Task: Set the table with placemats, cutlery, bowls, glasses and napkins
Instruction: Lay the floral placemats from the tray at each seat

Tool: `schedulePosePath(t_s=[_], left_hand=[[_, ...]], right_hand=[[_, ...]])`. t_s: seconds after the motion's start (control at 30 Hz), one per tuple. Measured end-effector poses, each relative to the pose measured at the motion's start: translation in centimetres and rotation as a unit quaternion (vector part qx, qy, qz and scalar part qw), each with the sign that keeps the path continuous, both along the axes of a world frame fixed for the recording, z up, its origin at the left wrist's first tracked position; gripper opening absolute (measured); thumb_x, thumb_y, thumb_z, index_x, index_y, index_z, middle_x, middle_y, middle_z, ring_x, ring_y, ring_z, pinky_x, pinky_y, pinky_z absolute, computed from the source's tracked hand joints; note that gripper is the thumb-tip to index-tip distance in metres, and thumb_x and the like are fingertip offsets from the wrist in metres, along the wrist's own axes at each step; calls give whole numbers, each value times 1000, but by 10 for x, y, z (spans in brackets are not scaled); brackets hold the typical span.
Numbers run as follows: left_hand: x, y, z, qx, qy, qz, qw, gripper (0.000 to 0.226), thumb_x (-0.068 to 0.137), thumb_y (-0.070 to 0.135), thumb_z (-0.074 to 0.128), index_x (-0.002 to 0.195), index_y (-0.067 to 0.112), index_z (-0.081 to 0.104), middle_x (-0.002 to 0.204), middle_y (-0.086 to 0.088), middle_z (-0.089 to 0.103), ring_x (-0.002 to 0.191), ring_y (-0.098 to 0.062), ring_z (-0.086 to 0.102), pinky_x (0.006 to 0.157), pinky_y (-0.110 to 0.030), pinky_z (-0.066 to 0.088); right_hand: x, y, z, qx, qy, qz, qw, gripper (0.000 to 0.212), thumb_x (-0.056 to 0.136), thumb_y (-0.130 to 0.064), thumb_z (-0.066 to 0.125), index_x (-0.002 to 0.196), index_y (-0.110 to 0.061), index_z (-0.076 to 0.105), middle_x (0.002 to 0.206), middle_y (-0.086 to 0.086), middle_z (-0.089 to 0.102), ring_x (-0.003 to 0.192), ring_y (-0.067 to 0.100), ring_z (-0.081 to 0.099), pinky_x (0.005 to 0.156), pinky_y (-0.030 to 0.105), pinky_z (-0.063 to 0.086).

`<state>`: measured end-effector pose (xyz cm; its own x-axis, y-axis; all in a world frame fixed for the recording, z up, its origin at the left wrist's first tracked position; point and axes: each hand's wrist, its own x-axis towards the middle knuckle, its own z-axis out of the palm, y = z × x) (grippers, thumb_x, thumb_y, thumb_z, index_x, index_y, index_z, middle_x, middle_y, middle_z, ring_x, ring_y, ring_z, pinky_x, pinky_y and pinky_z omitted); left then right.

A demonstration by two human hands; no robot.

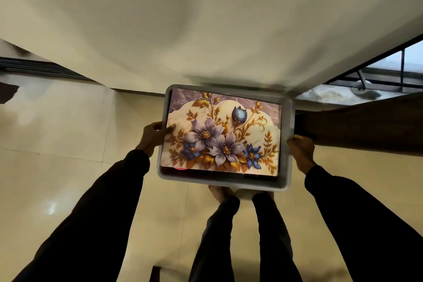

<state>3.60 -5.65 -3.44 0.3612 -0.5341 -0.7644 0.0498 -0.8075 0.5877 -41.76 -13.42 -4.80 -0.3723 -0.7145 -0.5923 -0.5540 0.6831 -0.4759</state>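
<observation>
I hold a grey plastic tub [287, 144] in front of me, above the floor. A floral placemat [224, 135] with purple and blue flowers lies on top and covers what is inside; only a pink edge [180, 168] peeks out at its near left. My left hand [153, 136] grips the tub's left rim, thumb on the placemat. My right hand [301, 151] grips the right rim.
A cream wall [206, 18] fills the upper view, just beyond the tub. To the right runs a dark wooden surface [366, 126] with a window grille [389, 71] behind it. Glossy beige floor tiles [68, 144] lie below; my legs and bare feet show under the tub.
</observation>
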Motion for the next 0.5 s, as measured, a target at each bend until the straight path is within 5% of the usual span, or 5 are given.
schedulePosePath(t_s=[0.13,0.27,0.4,0.5], left_hand=[[1,7,9,-12,-2,-9,1000,38,81,13,85,114,9,67,105,-8,72,86,-24,70,60,-26,61],[4,27,16,-17,-12,10,1000,39,80,6,84,114,6,66,108,-12,69,91,-29,68,69,-35,63],[6,58,34,-7,-16,33,999,41,78,7,86,115,5,68,111,-14,70,94,-32,68,84,-49,61],[9,87,54,0,-17,54,998,37,77,10,87,110,8,69,112,-16,71,94,-35,70,85,-53,60]], right_hand=[[4,3,3,14,19,-25,999,23,95,-7,65,114,4,72,105,16,71,95,32,66,74,30,46],[12,10,12,15,27,-7,999,26,95,-11,66,116,3,71,116,21,71,108,38,66,90,39,52],[24,14,36,6,8,16,1000,22,94,-6,65,112,1,74,105,16,73,101,33,68,80,31,49],[30,15,56,0,-11,57,998,14,91,-4,63,95,-6,76,93,12,73,94,32,71,81,39,58]])
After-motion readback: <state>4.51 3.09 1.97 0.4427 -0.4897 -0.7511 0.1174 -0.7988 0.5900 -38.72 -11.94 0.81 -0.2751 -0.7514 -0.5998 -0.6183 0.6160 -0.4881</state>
